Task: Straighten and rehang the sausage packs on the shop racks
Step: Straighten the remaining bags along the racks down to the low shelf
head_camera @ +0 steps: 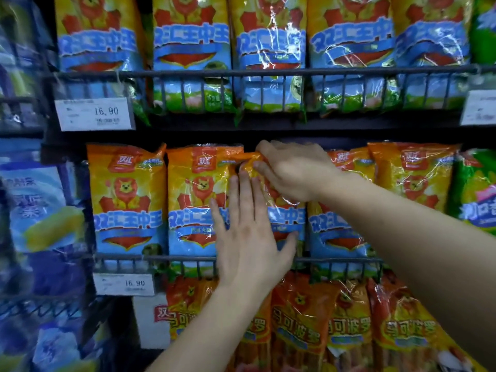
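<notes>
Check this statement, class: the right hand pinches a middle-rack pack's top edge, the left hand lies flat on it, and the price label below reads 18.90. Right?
No: in the head view the price label reads 16.90, not 18.90. The rest holds: the right hand pinches the top edge of the pack on the middle rack, and the left hand lies flat on it.

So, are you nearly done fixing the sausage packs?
Partly. The top-row packs and two left middle packs sit straight. The right hand pinches the centre pack at its top while the left hand presses it flat. The slanted bottom-row packs look left to do.
</notes>
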A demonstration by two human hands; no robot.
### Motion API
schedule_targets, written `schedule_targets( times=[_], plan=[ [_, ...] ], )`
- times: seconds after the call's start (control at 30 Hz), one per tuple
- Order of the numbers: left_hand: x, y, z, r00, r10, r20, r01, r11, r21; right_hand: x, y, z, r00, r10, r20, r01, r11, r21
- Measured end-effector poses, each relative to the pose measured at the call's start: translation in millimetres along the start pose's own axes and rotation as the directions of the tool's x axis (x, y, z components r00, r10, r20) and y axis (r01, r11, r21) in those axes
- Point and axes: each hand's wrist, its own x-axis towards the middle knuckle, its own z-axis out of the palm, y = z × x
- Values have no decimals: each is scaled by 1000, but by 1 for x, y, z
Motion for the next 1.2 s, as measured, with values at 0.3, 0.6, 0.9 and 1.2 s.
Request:
schedule_targets(
  times=[0.3,0.6,0.9,1.2],
  plan=[
    [9,-6,-2,999,33,-2,-33,999,-27,8,2,-1,998,-3,66,5,1000,-24],
    [4,-10,-2,999,40,-10,-40,999,-11,8,5,4,998,-60,34,61,998,-28],
    [-2,-28,-9,996,86,-14,-87,994,-71,4,6,8,999,-15,-34,15,1000,-7],
    [10,-72,-21,1000,-15,-14,14,1000,-23,1,6,4,995,47,-93,-34,990,136]
  ],
)
